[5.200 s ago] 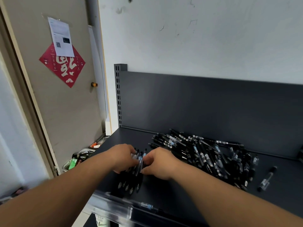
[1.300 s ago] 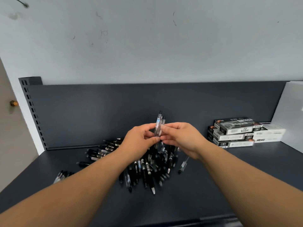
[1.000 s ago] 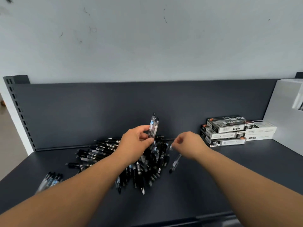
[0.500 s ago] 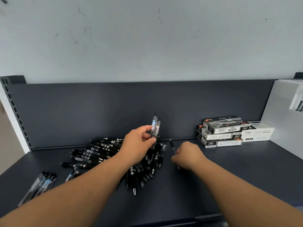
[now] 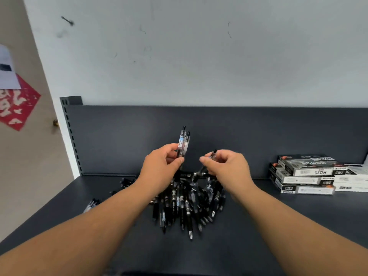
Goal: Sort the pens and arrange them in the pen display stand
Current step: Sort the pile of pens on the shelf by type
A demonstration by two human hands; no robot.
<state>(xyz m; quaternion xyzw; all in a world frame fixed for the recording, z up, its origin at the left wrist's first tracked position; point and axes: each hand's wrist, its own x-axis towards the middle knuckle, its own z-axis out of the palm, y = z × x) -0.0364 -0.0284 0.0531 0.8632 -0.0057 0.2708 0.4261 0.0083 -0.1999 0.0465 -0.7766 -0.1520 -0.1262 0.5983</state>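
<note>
A heap of several black and clear pens [image 5: 189, 200] lies in the middle of the dark shelf [image 5: 278, 226]. My left hand [image 5: 161, 166] is raised above the heap and grips two clear pens [image 5: 183, 142] upright, their black tips pointing up. My right hand [image 5: 227, 166] is beside it at the same height and pinches one clear pen [image 5: 212, 155] between thumb and fingers. A small bundle of clear pens [image 5: 92, 204] lies apart at the shelf's left, partly hidden by my left forearm.
A stack of pen boxes [image 5: 306, 174] stands at the right against the shelf's dark back panel [image 5: 258, 132]. A perforated upright [image 5: 69, 136] marks the left end. Beyond it is a door with a red paper decoration [image 5: 18, 108].
My right hand has lifted off the shelf with one pen and come up beside the left hand. The left hand keeps its two pens upright. The camera has swung slightly left.
</note>
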